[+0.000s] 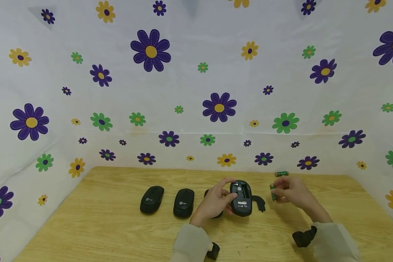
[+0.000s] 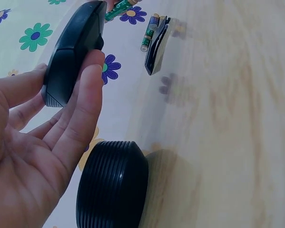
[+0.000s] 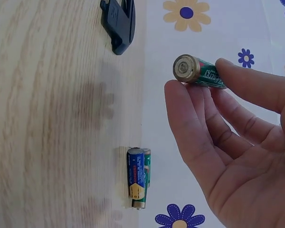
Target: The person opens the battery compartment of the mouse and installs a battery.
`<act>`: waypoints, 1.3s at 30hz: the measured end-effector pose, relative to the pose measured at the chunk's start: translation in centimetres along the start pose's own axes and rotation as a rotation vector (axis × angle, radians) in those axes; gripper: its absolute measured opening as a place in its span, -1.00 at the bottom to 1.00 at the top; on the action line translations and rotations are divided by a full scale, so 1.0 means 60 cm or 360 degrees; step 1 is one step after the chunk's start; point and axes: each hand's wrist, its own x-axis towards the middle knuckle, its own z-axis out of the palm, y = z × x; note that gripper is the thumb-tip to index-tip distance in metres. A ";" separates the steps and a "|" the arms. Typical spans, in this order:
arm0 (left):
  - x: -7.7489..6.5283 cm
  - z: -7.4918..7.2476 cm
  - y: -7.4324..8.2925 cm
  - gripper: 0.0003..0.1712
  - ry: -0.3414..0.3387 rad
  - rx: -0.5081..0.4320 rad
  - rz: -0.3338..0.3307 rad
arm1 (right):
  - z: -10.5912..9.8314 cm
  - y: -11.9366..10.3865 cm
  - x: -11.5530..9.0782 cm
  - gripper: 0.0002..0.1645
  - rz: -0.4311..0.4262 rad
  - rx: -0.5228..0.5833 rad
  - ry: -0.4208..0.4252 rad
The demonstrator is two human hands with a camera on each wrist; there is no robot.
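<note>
My left hand (image 1: 217, 200) holds a black computer mouse (image 1: 241, 203) by its edges, its underside turned toward the head camera. The long battery slot (image 1: 246, 191) in that underside is uncovered. In the left wrist view the mouse (image 2: 78, 47) shows side-on between thumb and fingers, raised off the table. My right hand (image 1: 289, 191) pinches a green battery (image 3: 206, 73) between thumb and fingertips, its flat end facing the right wrist camera. Between the hands, a curved black battery cover (image 1: 259, 203) lies on the wooden table (image 1: 101, 218).
Two black mice, one at the far left (image 1: 152, 199) and one beside it (image 1: 183, 203), stand upright on the table. Another mouse (image 1: 218, 214) is partly hidden behind my left hand. At the back right lie a blue battery (image 3: 136, 173) and a green battery (image 3: 147, 166), side by side.
</note>
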 end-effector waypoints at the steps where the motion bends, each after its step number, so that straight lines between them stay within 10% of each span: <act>1: 0.000 0.000 0.000 -0.49 0.0000 -0.0001 0.0000 | 0.001 -0.001 0.000 -0.70 0.0005 0.0003 0.0000; 39: 0.001 0.002 0.003 -0.47 -0.0010 0.0002 -0.0005 | 0.053 -0.074 -0.007 -0.70 -0.0218 0.0314 0.0071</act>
